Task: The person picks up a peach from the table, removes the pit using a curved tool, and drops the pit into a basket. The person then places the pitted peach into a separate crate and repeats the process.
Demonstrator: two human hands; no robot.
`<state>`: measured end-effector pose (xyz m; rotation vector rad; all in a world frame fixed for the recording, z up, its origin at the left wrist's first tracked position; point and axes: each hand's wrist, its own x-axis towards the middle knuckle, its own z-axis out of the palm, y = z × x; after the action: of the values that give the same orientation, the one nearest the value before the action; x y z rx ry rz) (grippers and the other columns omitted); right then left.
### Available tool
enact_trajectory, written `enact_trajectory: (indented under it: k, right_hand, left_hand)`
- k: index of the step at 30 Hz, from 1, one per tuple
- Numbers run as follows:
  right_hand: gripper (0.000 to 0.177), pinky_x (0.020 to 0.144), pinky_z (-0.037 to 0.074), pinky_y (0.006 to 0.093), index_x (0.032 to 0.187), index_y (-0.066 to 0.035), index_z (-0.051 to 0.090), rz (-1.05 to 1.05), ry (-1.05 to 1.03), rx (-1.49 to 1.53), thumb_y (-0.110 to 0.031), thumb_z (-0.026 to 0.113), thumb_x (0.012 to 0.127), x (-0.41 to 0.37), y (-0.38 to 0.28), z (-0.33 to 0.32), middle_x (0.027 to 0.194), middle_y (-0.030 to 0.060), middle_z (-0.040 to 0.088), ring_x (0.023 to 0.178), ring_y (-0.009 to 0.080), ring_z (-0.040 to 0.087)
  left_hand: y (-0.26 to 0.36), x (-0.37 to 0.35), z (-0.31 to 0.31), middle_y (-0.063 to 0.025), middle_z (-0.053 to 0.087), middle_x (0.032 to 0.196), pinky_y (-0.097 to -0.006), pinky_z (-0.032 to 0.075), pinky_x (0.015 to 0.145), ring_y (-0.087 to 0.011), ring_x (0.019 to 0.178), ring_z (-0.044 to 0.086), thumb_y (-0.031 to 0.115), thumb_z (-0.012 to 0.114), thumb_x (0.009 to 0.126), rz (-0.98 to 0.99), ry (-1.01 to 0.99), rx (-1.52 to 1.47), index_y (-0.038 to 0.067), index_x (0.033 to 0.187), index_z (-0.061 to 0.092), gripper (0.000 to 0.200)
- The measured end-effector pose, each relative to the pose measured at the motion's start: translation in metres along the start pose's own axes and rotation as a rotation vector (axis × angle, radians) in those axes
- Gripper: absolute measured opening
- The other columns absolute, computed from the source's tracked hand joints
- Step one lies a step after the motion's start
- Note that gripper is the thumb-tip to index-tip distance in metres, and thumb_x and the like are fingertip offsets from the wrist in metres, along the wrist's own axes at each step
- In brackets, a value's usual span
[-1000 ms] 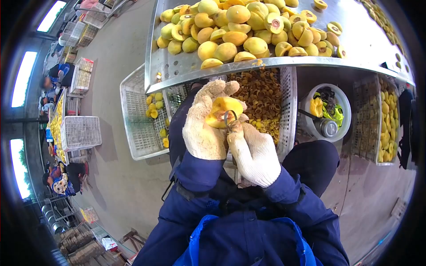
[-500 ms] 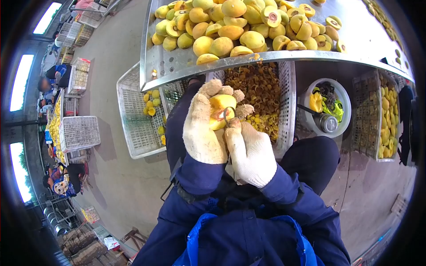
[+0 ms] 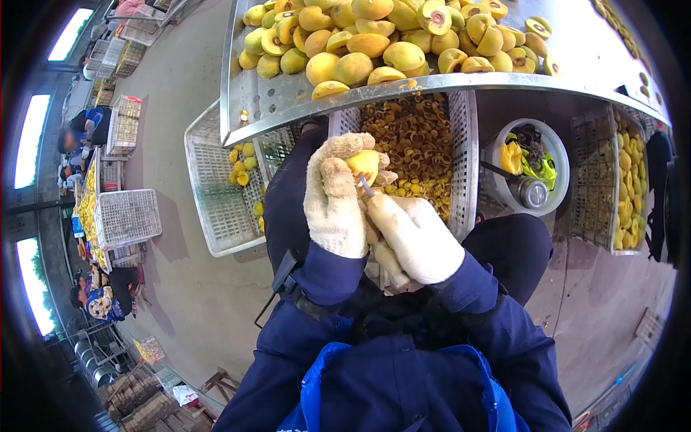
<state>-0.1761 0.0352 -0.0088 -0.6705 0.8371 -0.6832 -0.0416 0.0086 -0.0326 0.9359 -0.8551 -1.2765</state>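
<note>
My left hand (image 3: 335, 198), in a stained white work glove, is closed around a yellow peach half (image 3: 363, 163), its reddish cut side partly in view. In my right hand (image 3: 421, 237), also gloved, is a thin metal pitting tool (image 3: 366, 186) whose tip meets the cut face. My right fingers hide its handle. Both hands are above my lap, just in front of a crate (image 3: 464, 165) with brown pit pieces and yellow scraps. Beyond them, halved peaches (image 3: 353, 68) are heaped on a metal table (image 3: 576, 54).
A white crate (image 3: 205, 180) with some peaches stands to the left. Right of the scrap crate is a white bucket (image 3: 563, 169) holding a flask and bags. Further right stands a crate of peaches (image 3: 626, 187). People work among crates (image 3: 129, 216) at far left.
The tool's curved loop showed against the cut face; now its tip is hidden at the fruit. The peach has turned in my left hand, and my right hand has shifted slightly right and down.
</note>
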Motion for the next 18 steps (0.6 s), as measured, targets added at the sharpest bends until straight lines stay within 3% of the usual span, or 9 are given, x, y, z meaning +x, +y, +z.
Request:
enact_trajectory:
  k: [1, 2, 5, 7, 10, 12, 15, 18]
  right_hand:
    - [0.053, 0.036, 0.035, 0.0298, 0.085, -0.004, 0.059, -0.071, 0.044, -0.141, -0.046, 0.044, 0.114, 0.001, 0.003, 0.001, 0.046, 0.0015, 0.045, 0.034, 0.0139, 0.042]
    - [0.052, 0.034, 0.034, 0.0301, 0.083, -0.004, 0.058, -0.008, 0.043, -0.106, -0.044, 0.045, 0.114, 0.001, 0.001, 0.002, 0.046, -0.0001, 0.043, 0.032, 0.0137, 0.041]
    - [0.053, 0.034, 0.034, 0.0297, 0.081, -0.004, 0.058, 0.157, -0.089, 0.138, -0.044, 0.045, 0.114, -0.004, -0.016, -0.007, 0.046, 0.0006, 0.044, 0.032, 0.0129, 0.040]
    - [0.054, 0.032, 0.033, 0.0295, 0.084, -0.005, 0.058, 0.144, -0.339, 0.526, -0.049, 0.046, 0.113, -0.004, 0.006, -0.015, 0.046, -0.0002, 0.044, 0.031, 0.0122, 0.038]
    - [0.057, 0.031, 0.034, 0.0294, 0.086, -0.006, 0.058, 0.134, -0.602, 0.797, -0.054, 0.043, 0.113, 0.005, 0.022, -0.016, 0.046, -0.0018, 0.043, 0.031, 0.0122, 0.037]
    - [0.057, 0.031, 0.034, 0.0296, 0.084, -0.006, 0.057, 0.186, -0.590, 0.854, -0.053, 0.042, 0.113, 0.007, 0.027, -0.018, 0.046, -0.0015, 0.043, 0.031, 0.0125, 0.037]
    - [0.057, 0.031, 0.034, 0.0299, 0.082, -0.006, 0.056, 0.209, -0.512, 0.814, -0.050, 0.042, 0.114, 0.005, 0.027, -0.021, 0.046, -0.0010, 0.043, 0.031, 0.0127, 0.038]
    - [0.057, 0.032, 0.034, 0.0301, 0.080, -0.007, 0.056, 0.181, -0.421, 0.621, -0.051, 0.042, 0.114, 0.004, 0.029, -0.020, 0.044, -0.0008, 0.041, 0.031, 0.0129, 0.037]
  left_hand:
    - [-0.001, -0.001, 0.000, -0.0162, 0.066, 0.129, -0.0410, 0.064, 0.086, -0.0270, 0.105, 0.071, 0.047, 0.056, 0.110, -0.013, 0.005, 0.021, 0.001, 0.136, 0.055, 0.053]
    - [0.001, -0.003, 0.003, -0.0171, 0.067, 0.127, -0.0435, 0.064, 0.085, -0.0296, 0.103, 0.072, 0.053, 0.055, 0.109, -0.048, 0.034, 0.040, 0.001, 0.133, 0.058, 0.057]
    - [0.012, 0.000, 0.002, -0.0192, 0.069, 0.121, -0.0464, 0.063, 0.084, -0.0340, 0.101, 0.072, 0.062, 0.052, 0.107, -0.277, 0.004, -0.362, 0.001, 0.124, 0.065, 0.064]
    - [0.026, 0.006, -0.011, -0.0236, 0.073, 0.103, -0.0462, 0.062, 0.079, -0.0369, 0.092, 0.072, 0.070, 0.048, 0.104, -0.511, -0.090, -0.648, -0.001, 0.108, 0.072, 0.075]
    - [0.019, 0.016, -0.017, -0.0233, 0.073, 0.097, -0.0393, 0.058, 0.070, -0.0309, 0.080, 0.070, 0.065, 0.050, 0.106, -0.359, -0.145, -0.462, -0.003, 0.104, 0.072, 0.072]
    - [0.022, 0.014, -0.012, -0.0214, 0.074, 0.094, -0.0320, 0.054, 0.065, -0.0253, 0.077, 0.069, 0.054, 0.058, 0.107, -0.193, -0.057, -0.176, -0.005, 0.100, 0.071, 0.061]
    - [0.022, 0.026, -0.023, -0.0230, 0.073, 0.095, -0.0307, 0.053, 0.060, -0.0240, 0.067, 0.065, 0.059, 0.059, 0.105, -0.116, -0.245, 0.126, -0.003, 0.097, 0.070, 0.063]
    - [0.030, 0.038, -0.035, -0.0216, 0.074, 0.096, -0.0332, 0.057, 0.067, -0.0234, 0.074, 0.068, 0.058, 0.068, 0.099, -0.253, -0.393, 0.201, -0.007, 0.101, 0.069, 0.065]
